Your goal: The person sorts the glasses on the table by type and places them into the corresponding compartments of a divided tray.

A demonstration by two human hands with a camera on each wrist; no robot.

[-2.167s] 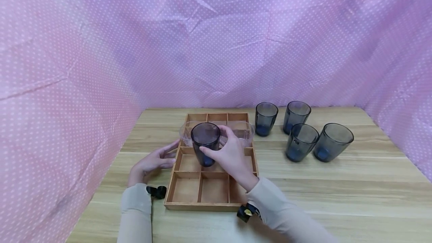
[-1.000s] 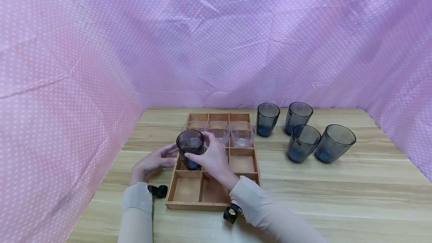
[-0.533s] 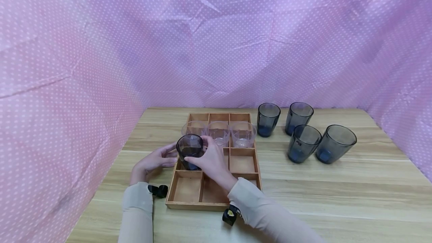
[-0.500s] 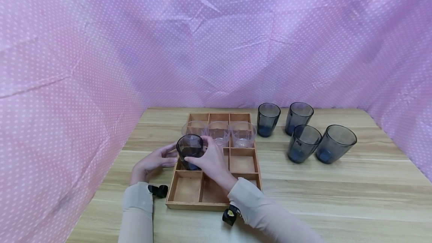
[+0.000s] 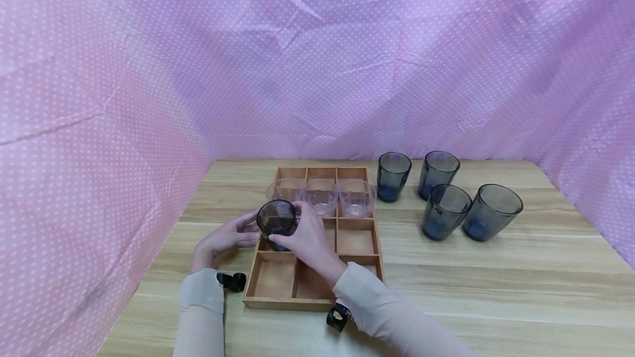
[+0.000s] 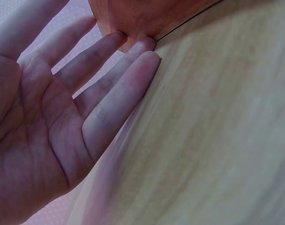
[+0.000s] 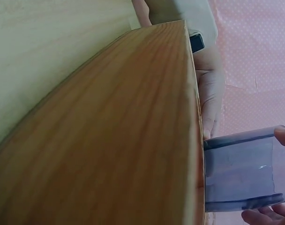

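While the left hand [image 5: 225,238] lies at the left side of the wooden tray [image 5: 290,304], its fingers are loose and fairly straight, fingertips touching the wall; grip holds nothing. Next, a dark cup [image 5: 273,226] is in the left column, one row nearer than the clear cups. Just changed: the cup has come left and down from over the tray's middle. Looks like this placement is nearly done, letting go still pending. Lower end hidden by the wall in the right wrist view, so can't tell if it's fully seated. Right hand [image 5: 310,241] has thumb and fingers round the cup; grip is holding it. Three clear cups [image 5: 320,197] stand side by side across the tray, farther back. Right of the tray, four other dark cups [image 5: 446,214] stand on the bench [image 5: 496,302], untouched; likely more to place.
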